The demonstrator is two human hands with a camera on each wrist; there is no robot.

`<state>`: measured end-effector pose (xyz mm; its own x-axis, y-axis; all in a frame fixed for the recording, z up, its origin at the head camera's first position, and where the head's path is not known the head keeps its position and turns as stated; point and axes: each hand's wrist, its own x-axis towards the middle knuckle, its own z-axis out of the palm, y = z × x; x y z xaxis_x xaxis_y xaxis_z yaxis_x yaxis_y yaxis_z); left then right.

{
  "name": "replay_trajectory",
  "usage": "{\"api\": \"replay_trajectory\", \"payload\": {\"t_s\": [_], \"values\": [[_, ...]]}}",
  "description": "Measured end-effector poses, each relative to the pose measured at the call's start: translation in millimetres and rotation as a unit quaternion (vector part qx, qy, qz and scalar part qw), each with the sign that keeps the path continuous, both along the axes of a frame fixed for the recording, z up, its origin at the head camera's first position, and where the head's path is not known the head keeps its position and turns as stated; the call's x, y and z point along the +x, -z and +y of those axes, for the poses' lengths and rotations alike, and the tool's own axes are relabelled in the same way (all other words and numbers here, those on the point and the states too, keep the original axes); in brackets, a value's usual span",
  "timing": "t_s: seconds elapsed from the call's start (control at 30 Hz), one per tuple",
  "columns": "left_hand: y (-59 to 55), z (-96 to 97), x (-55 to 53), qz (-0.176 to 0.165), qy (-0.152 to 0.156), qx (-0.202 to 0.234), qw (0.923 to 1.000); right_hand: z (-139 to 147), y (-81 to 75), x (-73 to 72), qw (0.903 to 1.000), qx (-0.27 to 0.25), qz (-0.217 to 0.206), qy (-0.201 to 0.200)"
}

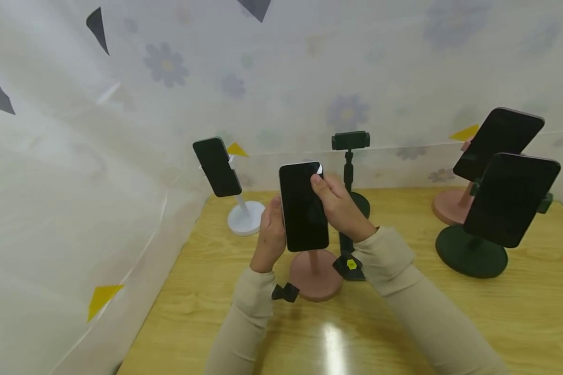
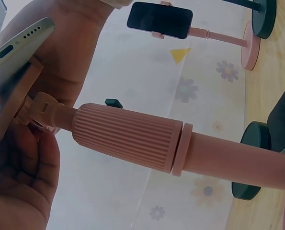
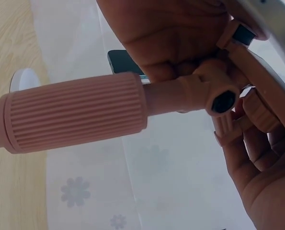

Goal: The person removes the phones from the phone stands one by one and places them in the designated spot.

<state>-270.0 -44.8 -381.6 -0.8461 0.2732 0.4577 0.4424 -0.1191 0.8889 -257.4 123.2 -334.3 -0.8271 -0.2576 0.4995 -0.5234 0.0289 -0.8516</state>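
A black-screened smartphone lies against the clamp of a pink phone stand, partly tilted off it in the left wrist view. My left hand is at the phone's left edge, its fingers curled behind the clamp. My right hand grips the phone's upper right, thumb on the screen and fingers behind, by the clamp's pink jaw piece. The ribbed column stands below the clamp. From above, the phone hides the clamp.
Left stands a white stand holding a phone. Behind my right hand is a dark green stand with no phone. At right, a pink stand and a green stand each hold a phone. A flowered sheet hangs behind the table.
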Motion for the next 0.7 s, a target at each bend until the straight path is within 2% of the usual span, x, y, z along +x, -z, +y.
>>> {"api": "replay_trajectory", "payload": {"t_s": [0.23,0.43,0.7], "values": [[3.1,-1.1,4.1,-0.01,0.013,0.005,0.9999,0.2,5.7,1.3,0.9998,0.006,-0.017,0.008],[1.7,-4.7,2.9,-0.006,0.02,0.01,0.9997,-2.0,3.2,1.8,0.9994,0.024,-0.02,0.017],[-1.6,-2.5,3.7,-0.006,0.038,0.03,0.9988,-2.3,-0.7,2.0,0.9995,0.024,-0.012,0.015]]}}
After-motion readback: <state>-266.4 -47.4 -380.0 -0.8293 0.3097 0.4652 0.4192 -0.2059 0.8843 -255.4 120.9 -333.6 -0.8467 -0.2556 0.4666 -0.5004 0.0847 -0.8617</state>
